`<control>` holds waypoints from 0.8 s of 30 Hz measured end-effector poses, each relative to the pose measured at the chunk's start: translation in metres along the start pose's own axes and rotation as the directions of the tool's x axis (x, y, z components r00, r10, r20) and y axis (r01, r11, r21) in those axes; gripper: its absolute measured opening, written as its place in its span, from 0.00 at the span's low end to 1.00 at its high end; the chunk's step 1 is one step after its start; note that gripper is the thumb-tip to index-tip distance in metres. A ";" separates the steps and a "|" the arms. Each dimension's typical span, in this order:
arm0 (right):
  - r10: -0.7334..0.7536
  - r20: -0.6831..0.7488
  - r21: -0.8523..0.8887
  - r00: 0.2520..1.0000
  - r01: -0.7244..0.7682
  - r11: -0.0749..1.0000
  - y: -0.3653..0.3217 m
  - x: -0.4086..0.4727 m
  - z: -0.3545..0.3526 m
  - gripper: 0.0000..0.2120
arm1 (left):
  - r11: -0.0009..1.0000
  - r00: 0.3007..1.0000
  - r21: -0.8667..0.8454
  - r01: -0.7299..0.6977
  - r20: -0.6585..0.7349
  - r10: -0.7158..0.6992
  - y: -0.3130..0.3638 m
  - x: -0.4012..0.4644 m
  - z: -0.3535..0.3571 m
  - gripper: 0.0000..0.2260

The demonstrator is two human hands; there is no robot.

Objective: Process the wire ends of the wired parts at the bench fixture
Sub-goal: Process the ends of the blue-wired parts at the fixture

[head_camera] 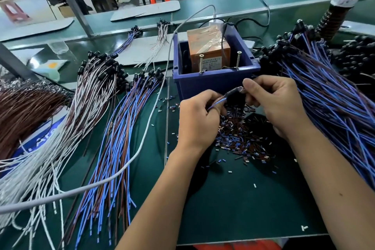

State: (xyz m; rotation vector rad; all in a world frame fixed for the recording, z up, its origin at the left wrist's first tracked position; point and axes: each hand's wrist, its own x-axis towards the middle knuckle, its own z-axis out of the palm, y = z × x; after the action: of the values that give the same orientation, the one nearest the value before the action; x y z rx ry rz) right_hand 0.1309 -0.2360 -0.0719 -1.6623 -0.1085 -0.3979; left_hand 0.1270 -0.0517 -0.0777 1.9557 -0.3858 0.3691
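Blue plastic bin [215, 85] stands on the green bench mat [243, 209], an orange taped box [209, 50] inside it and two long screws [201, 63] upright at its near rim. Both hands hover just before the bin, above a heap of cut insulation bits [239, 138]. Left hand [197, 122], fingers curled, pinches a blue-and-brown wired part [227, 96]; right hand [278, 103] pinches its other end between thumb and forefinger, though blur hides exactly what sits there. Two fanned bundles lie left: white-and-brown wires [81, 111] and blue-and-brown wires [117, 148]. One large blue wire pile [334, 107] lies right.
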 end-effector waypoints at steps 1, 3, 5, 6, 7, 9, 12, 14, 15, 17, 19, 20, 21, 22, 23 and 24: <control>0.003 0.000 0.009 1.000 -0.003 1.000 -0.001 0.000 -0.001 0.14 | 0.999 1.000 -0.028 0.019 0.026 -0.018 0.001 0.000 0.000 0.11; 0.011 -0.003 -0.004 1.000 -0.011 1.000 -0.001 0.001 -0.003 0.15 | 0.996 0.996 -0.079 0.049 0.075 -0.043 0.003 0.001 0.000 0.11; 0.010 -0.001 -0.030 1.000 -0.010 1.000 0.000 0.001 -0.005 0.15 | 0.991 0.993 -0.116 0.067 0.107 -0.055 0.003 0.002 -0.001 0.11; 0.003 0.003 -0.039 1.000 -0.003 0.999 0.000 0.001 -0.005 0.15 | 0.988 0.991 -0.134 0.075 0.120 -0.059 0.003 0.003 -0.002 0.11; -0.004 0.007 -0.048 1.000 0.004 0.999 0.000 0.001 -0.005 0.15 | 0.985 0.989 -0.153 0.086 0.133 -0.066 0.002 0.003 -0.002 0.11; -0.006 -0.011 -0.046 1.000 0.005 0.999 0.000 0.002 -0.006 0.14 | 0.974 0.983 -0.193 0.121 0.158 -0.091 0.001 0.002 -0.003 0.11; 0.061 -0.156 0.086 0.986 -0.048 0.995 -0.001 0.006 -0.017 0.15 | 0.939 0.978 -0.292 0.182 0.150 -0.143 -0.002 0.004 -0.008 0.10; 0.050 -0.189 0.101 0.981 -0.031 0.994 -0.001 0.007 -0.021 0.14 | 0.911 0.979 -0.361 0.199 0.120 -0.166 -0.004 0.006 -0.010 0.09; 0.011 -0.168 0.039 0.986 -0.005 0.999 0.000 0.006 -0.020 0.13 | 0.900 0.979 -0.385 0.202 0.111 -0.172 -0.004 0.007 -0.011 0.08; -0.067 -0.089 -0.113 0.994 0.057 0.992 0.000 0.002 -0.011 0.10 | 0.885 0.978 -0.418 0.208 0.109 -0.178 -0.003 0.006 -0.009 0.07; -0.073 -0.042 -0.115 0.996 0.068 0.991 -0.002 -0.001 0.002 0.10 | 0.875 0.979 -0.441 0.201 0.111 -0.169 -0.001 0.004 -0.007 0.07; -0.061 -0.024 -0.061 0.998 0.059 0.996 -0.004 -0.003 0.009 0.09 | 0.873 0.981 -0.448 0.192 0.110 -0.159 0.000 0.003 -0.006 0.06; -0.058 0.001 0.002 0.998 0.058 0.998 -0.006 -0.006 0.015 0.07 | 0.873 0.983 -0.454 0.181 0.112 -0.145 0.001 0.003 -0.005 0.06; -0.056 0.030 0.072 0.998 0.054 0.996 -0.007 -0.009 0.021 0.05 | 0.873 0.985 -0.459 0.167 0.116 -0.127 0.002 0.002 -0.005 0.06; -0.046 0.055 0.144 0.997 0.038 0.989 -0.007 -0.012 0.026 0.04 | 0.873 0.987 -0.464 0.150 0.123 -0.104 0.004 0.001 -0.004 0.06; -0.023 0.072 0.220 0.997 0.007 0.975 -0.008 -0.014 0.030 0.04 | 0.873 0.989 -0.470 0.131 0.125 -0.081 0.006 0.001 -0.004 0.06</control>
State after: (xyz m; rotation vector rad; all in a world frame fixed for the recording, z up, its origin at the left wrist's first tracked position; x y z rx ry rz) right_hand 0.1214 -0.2036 -0.0711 -1.4585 -0.2133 -0.3230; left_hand 0.1249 -0.0506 -0.0711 1.5030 -0.3907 0.0868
